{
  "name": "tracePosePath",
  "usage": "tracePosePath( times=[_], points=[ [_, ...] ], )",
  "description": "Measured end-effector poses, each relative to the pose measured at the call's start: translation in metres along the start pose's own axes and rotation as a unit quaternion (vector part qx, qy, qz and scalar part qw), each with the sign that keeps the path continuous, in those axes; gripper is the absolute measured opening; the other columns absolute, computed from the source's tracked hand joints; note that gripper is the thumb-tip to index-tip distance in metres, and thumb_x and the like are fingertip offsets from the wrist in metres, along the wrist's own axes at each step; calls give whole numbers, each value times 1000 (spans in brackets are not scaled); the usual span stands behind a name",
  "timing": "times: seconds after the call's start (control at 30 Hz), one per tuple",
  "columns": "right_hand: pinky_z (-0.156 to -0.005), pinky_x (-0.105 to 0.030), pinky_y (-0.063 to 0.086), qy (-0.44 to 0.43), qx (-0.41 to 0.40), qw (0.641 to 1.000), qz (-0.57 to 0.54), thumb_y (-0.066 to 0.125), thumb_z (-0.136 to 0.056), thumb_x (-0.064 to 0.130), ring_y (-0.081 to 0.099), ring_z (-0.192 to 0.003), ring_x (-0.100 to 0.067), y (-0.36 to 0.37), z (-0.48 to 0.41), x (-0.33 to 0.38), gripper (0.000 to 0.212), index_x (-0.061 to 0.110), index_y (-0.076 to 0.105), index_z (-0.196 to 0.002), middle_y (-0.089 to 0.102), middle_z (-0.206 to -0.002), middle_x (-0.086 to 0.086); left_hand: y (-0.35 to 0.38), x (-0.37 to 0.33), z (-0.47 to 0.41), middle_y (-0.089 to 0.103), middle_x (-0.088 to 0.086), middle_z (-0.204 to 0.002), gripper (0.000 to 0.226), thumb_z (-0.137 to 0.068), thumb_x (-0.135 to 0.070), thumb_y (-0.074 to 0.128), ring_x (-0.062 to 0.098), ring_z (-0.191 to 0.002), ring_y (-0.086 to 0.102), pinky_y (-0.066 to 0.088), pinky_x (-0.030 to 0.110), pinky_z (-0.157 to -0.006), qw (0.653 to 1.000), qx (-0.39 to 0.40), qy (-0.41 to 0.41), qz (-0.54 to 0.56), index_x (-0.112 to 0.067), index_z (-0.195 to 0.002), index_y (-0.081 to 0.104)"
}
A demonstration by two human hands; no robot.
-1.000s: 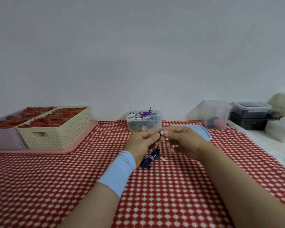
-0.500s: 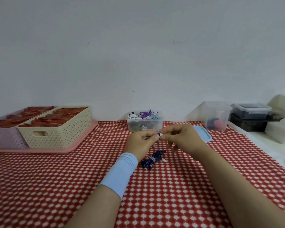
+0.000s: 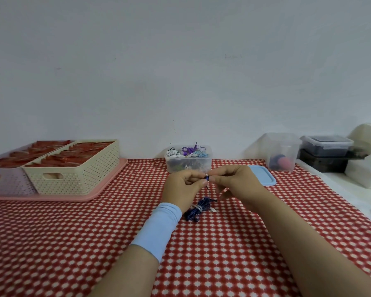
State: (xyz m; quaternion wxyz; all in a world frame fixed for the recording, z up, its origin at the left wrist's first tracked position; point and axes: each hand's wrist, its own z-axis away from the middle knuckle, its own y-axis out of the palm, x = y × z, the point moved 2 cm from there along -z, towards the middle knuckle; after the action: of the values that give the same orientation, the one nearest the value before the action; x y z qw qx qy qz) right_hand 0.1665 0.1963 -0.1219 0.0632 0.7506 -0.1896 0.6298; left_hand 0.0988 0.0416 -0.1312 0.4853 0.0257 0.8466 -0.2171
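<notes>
Head view: both hands are raised a little above the table, near its middle. The left hand (image 3: 183,185) and right hand (image 3: 234,185) meet fingertip to fingertip, each pinching the small dark-blue earbud with a silvery rim (image 3: 206,178), the other fingers curled under. A thin wire drops from it to the coiled dark-blue cable bundle (image 3: 198,209), tied round the middle with a pale band. The bundle lies on the red-and-white patterned tablecloth (image 3: 73,243), just beside the left wrist. My guess is that a tip is being fitted or checked on the bud. That is best done with a light, steady pinch, turning rather than tugging, and with slack left in the wire so the coil doesn't drag. The bud is mostly covered by fingertips, so I cannot tell whether a tip is on or off. The clear plastic tub of mixed earphones (image 3: 189,163) sits behind the hands, its lower contents a blur. The pale-blue flat lid (image 3: 263,179) is partly hidden by the right hand.
</notes>
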Motion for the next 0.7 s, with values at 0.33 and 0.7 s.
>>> tracePosePath(
  times=[0.33,0.7],
  points=[
    [-51,-29,51,98,37,992,-72,74,-88,10,61,-59,-15,2,3,-1,13,7,79,-100,76,-96,-11,-3,-1,0,72,-18,-92,22,-88,-17,72,-9,-86,63,51,10,-81,996,17,52,-65,-28,-107,76],
    [-52,-28,49,42,38,997,-48,76,-86,15,61,-62,-15,-1,4,6,14,16,79,-100,75,-91,-11,-2,-2,1,64,-7,-60,15,-91,-26,68,4,-63,59,54,24,-77,992,29,-76,97,-36,-85,76]
  ],
)
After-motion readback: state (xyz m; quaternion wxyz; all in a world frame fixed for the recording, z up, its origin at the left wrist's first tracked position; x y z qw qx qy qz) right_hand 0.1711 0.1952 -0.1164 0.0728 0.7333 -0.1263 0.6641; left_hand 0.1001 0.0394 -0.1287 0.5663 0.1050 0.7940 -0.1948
